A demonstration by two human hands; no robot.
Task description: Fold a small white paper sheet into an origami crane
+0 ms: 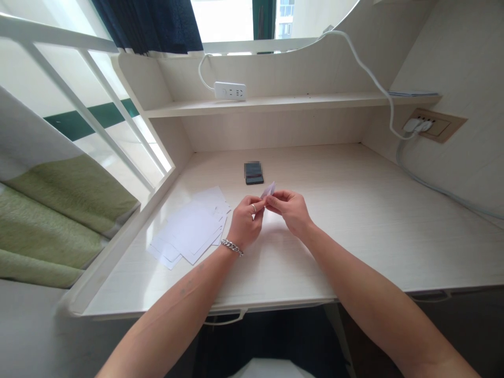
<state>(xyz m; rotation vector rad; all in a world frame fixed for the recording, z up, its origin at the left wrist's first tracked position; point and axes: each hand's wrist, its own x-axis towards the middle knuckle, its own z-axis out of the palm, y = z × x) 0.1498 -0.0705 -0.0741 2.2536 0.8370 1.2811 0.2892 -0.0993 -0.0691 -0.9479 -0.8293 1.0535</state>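
Head view: our bare left hand (pixel 247 223) and bare right hand (pixel 292 212) meet, fingertips pinched on the small white folded paper piece (pixel 269 189) at their twelve o'clock.
Paper piece: we judge uneven pulling could crease or tear it.
Loose white rectangular paper sheets (pixel 199 223), nine o'clock: our sideways sweep could scatter them.
Flat dark rectangular object (pixel 254 173), eleven o'clock: reaching forward, we could knock it.

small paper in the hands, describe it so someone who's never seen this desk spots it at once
On the pale desk, find where the left hand and right hand meet, just nearer than the dark object. Pinched between their fingers is the small paper. Unlike the bigger white sheets lying flat to the left, it is hand-held and sticks up.
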